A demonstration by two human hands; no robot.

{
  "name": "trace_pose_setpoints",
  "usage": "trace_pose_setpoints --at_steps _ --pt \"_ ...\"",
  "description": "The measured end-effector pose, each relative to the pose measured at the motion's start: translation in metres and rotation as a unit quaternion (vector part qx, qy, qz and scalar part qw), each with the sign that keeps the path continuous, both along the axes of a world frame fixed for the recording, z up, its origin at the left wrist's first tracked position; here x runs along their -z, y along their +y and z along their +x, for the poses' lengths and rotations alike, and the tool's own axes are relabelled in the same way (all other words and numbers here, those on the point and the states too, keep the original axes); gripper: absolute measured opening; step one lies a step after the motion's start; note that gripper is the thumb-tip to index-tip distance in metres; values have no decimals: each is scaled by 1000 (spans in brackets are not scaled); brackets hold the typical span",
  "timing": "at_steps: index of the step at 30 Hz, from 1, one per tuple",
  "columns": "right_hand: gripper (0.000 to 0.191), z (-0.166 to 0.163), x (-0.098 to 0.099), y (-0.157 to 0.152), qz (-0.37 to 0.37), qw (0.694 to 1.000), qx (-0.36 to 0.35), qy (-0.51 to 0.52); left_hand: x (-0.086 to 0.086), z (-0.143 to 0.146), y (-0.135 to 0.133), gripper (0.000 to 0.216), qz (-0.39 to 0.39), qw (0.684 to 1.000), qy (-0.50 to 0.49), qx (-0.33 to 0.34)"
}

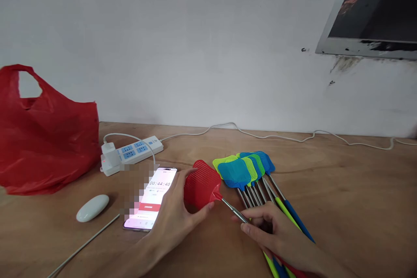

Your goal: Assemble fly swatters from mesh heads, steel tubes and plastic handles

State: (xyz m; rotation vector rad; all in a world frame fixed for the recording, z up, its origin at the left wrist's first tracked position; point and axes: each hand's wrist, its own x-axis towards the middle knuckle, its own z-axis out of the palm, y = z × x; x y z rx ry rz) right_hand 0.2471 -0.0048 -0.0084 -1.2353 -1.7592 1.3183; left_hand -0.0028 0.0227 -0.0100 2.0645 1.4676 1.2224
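A red fly swatter with a mesh head and a silvery metal shaft lies slanted before me. My right hand is closed around its shaft, thumb and fingers pinching the metal. At the left edge of the red head is my left hand, thumb and index finger spread apart along its border; whether it touches firmly I cannot tell. Several more fly swatters, with blue, green and yellow heads, lie overlapping on the table just behind my right hand. Part of their handles is hidden beneath that hand.
On the wooden table a phone shows a running timer. A white power strip with a plugged-in charger stands behind it. Farther left are a white oval mouse-like object and a red plastic bag. A cable runs along the wall.
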Motion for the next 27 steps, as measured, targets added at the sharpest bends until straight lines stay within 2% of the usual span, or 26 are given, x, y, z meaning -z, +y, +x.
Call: trace_pose_setpoints --at_steps 6,16,24,27 --pt "43 2 0 0 -44 998 -33 5 -1 1 -1 68 27 999 -3 23" --pt "47 -4 -8 0 -50 996 -72 -7 0 4 -9 58 44 999 1 20" --pt "49 -4 -7 -5 -53 998 -31 -8 2 4 -8 55 51 998 -4 24" --pt "49 -7 -3 -5 -78 997 30 6 4 6 -9 55 37 999 6 37"
